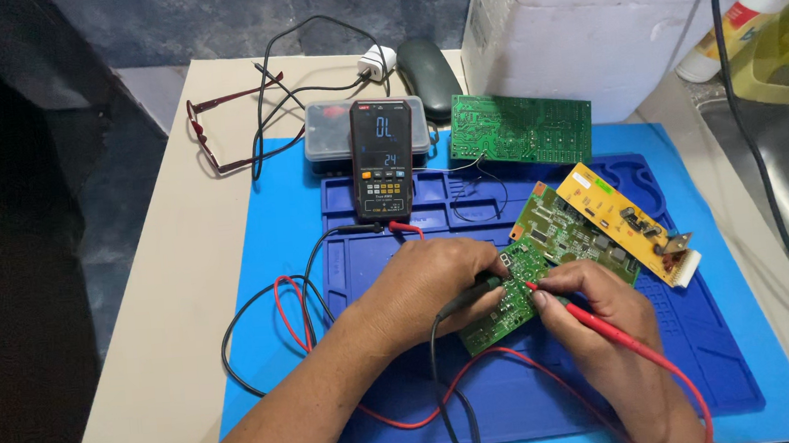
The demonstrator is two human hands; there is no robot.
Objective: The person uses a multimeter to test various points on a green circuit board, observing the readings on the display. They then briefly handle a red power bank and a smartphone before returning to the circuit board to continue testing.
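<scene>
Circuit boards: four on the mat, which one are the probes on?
The small green board nearest the person, between the left hand and right hand. The red probe touches it; the other three boards lie farther back, untouched.

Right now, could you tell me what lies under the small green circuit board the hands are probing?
The small green circuit board rests on the dark blue work mat. Both hands hide part of it, so anything beneath there is unseen.

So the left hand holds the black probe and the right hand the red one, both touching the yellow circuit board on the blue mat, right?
Not quite. The head view shows the left hand with the black probe and the right hand with the red probe touching the small green circuit board; the yellow board lies untouched on the blue mat.
</scene>
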